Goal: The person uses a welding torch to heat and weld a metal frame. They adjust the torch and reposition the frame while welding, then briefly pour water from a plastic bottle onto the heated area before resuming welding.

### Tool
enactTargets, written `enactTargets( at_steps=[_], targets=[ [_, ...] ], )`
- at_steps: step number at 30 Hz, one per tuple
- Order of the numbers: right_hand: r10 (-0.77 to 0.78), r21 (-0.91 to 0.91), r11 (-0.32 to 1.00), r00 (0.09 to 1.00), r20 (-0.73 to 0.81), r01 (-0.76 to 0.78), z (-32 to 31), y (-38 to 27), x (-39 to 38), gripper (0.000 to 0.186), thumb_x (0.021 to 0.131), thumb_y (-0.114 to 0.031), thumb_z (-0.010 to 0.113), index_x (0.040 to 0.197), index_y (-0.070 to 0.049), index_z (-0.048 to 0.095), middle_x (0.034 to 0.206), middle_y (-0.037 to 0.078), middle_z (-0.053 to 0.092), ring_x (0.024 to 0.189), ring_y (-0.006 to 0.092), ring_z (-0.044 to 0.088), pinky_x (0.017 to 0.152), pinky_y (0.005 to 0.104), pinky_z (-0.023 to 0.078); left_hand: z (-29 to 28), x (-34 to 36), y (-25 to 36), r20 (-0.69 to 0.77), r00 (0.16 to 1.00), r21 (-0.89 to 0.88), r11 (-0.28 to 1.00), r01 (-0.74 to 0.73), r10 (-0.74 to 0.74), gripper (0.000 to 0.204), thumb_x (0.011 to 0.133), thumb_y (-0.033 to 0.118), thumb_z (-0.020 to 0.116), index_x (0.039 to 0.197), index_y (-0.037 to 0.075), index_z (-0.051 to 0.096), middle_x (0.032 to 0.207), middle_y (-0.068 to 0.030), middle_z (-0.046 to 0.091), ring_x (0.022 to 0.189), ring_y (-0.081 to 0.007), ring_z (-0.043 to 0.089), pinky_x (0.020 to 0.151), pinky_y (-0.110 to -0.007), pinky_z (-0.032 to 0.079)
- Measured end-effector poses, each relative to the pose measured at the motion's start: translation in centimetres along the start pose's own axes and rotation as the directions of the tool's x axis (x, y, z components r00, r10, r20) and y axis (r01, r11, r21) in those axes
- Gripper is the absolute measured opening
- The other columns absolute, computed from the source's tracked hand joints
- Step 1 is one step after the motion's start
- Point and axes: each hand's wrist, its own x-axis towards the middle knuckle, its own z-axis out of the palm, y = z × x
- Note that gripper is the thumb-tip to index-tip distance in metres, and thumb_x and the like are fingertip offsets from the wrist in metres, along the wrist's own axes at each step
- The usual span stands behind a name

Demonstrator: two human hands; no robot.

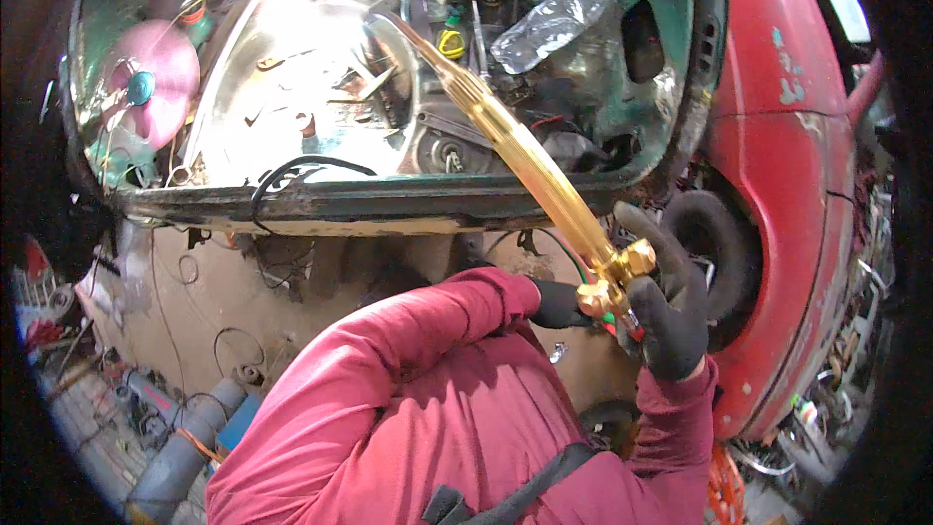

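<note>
A brass-coloured gas torch (530, 160) slants up and leftward over the rim of the open car compartment, its narrow tip pointing at the upper left. My right hand (671, 301), in a black glove, holds it around the valve end, with fingers beside the brass knobs (639, 258). Green and red hose ends show just below the valves. My left hand (557, 304), also gloved in black, reaches across to the lower knob; its fingers are hidden behind the valve body, so whether it grips the torch or a hose cannot be told.
Tools, metal pieces, a clear plastic bottle (554, 27) and a pink disc (160, 83) lie in the green compartment. A black cable (292, 167) hangs over its front edge (389, 199). A red car panel (792, 185) and a tyre (714, 243) stand right; grey cylinders (185, 447) lie lower left.
</note>
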Motion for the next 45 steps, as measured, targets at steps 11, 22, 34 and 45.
enactTargets(
  at_steps=[11,22,34,45],
  targets=[
    [-0.058,0.38,0.925,0.987,0.148,-0.003,1.2,2.6,0.9,0.088,0.098,-0.041,0.075,0.162,0.004,0.034,0.112,0.017,0.071,0.055,0.0103,0.062,0.046,0.0242,0.05,-4.8,-10.2,7.9,0.029,0.765,0.055,0.765,0.641,-0.643,0.034,0.093,0.013,0.062,0.126,0.006,0.061,0.114,-0.0206,0.07,0.104,-0.0383,0.068,0.093,-0.05,0.052],
    [0.131,0.534,0.792,0.937,0.323,-0.295,18.5,-1.0,-2.2,0.06,0.097,-0.019,0.066,0.148,0.006,0.044,0.101,0.016,0.065,0.053,0.0209,0.064,0.044,0.0324,0.055,-3.2,-31.5,25.5,-0.551,0.486,-0.168,0.66,0.732,-0.679,0.025,0.099,0.025,0.059,0.117,0.008,0.066,0.098,-0.0143,0.068,0.091,-0.0299,0.065,0.084,-0.043,0.052],
    [0.065,0.737,0.559,0.906,0.419,-0.38,29.5,-4.3,-0.9,0.033,0.107,-0.031,0.058,0.117,-0.001,0.062,0.089,0.008,0.067,0.062,0.014,0.061,0.041,0.0271,0.05,-6.7,-41.2,50.7,-0.698,0.224,-0.408,0.636,0.655,-0.68,0.035,0.091,0.01,0.065,0.125,0.002,0.066,0.101,-0.0093,0.069,0.093,-0.0172,0.062,0.086,-0.036,0.052],
    [-0.373,0.313,0.909,0.87,0.323,0.274,27.4,-9.0,10.4,0.032,0.108,-0.022,0.055,0.132,-0.004,0.064,0.116,0.013,0.069,0.089,0.0223,0.069,0.075,0.0321,0.059,-11.5,-34.4,43.8,-0.761,0.333,-0.388,0.802,0.454,-0.557,0.034,0.1,0.003,0.057,0.134,0.004,0.063,0.103,-0.0049,0.069,0.099,-0.0115,0.062,0.093,-0.031,0.051]
  ],
)
